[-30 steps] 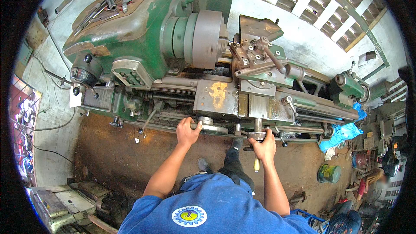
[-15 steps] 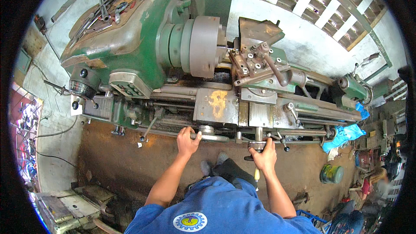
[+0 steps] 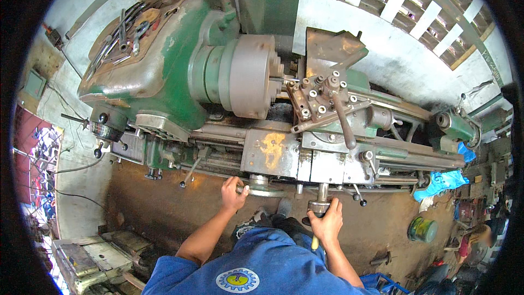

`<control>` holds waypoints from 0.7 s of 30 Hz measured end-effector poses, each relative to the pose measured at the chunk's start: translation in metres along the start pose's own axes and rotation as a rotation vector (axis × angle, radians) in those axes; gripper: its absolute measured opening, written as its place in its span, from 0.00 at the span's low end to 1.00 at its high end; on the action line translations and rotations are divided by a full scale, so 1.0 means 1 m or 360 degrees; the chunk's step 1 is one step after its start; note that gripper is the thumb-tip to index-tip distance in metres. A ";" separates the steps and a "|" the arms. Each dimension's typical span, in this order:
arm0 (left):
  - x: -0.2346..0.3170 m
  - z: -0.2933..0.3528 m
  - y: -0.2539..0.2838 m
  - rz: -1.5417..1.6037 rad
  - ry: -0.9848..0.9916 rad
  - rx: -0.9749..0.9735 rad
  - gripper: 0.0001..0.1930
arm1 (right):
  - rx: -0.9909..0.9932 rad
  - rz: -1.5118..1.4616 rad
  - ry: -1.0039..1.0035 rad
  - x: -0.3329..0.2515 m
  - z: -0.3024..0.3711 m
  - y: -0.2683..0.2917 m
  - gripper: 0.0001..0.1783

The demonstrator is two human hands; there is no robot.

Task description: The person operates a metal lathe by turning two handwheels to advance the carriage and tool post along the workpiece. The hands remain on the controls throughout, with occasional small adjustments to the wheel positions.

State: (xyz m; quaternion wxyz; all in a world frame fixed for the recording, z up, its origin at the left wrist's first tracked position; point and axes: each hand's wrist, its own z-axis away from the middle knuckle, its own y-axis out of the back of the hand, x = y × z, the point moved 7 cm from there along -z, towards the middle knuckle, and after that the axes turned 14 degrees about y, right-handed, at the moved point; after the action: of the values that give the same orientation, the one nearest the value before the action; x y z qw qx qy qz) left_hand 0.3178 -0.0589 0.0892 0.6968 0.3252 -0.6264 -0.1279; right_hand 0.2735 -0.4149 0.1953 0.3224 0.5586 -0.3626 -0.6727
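A green metal lathe fills the upper part of the head view. My left hand is closed round the left rim of the carriage handwheel. To its right, my right hand grips the cross-slide crank at its round dial; a yellow handle points down below the fingers. Above both hands lies the carriage, with a worn yellow patch. The tool post, with several bolts and a long lever, stands just right of the grey chuck. Whether the tool touches anything in the chuck is too small to tell.
Wrenches and other hand tools lie on top of the headstock. The tailstock sits at the far right, near blue plastic. A green bucket stands on the floor. At lower left is a worn metal cabinet.
The view has shifted, so the lathe looks nearer and lower in the picture. Both hands keep their holds on the handwheel and the crank; any turning is too slight to tell.
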 end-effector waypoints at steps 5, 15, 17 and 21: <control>-0.002 0.000 0.000 0.0014 0.0001 -0.0015 0.25 | -0.0039 -0.0024 0.0007 0.001 -0.002 -0.003 0.40; -0.008 -0.003 -0.004 -0.0030 -0.0055 -0.0106 0.26 | 0.0265 -0.0117 -0.0236 0.007 0.002 0.001 0.35; -0.005 -0.004 -0.004 -0.0032 -0.0141 -0.0133 0.28 | 0.0339 -0.0166 -0.0282 0.007 0.002 0.002 0.32; -0.004 -0.009 -0.004 0.0054 -0.0236 -0.0252 0.31 | 0.0360 -0.0156 -0.0344 0.009 0.004 0.002 0.32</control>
State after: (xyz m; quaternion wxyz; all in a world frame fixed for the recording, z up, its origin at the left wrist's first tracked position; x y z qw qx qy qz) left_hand 0.3265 -0.0572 0.0834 0.6741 0.2479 -0.6696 -0.1889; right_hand 0.2684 -0.4226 0.1930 0.1834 0.5327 -0.4409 -0.6987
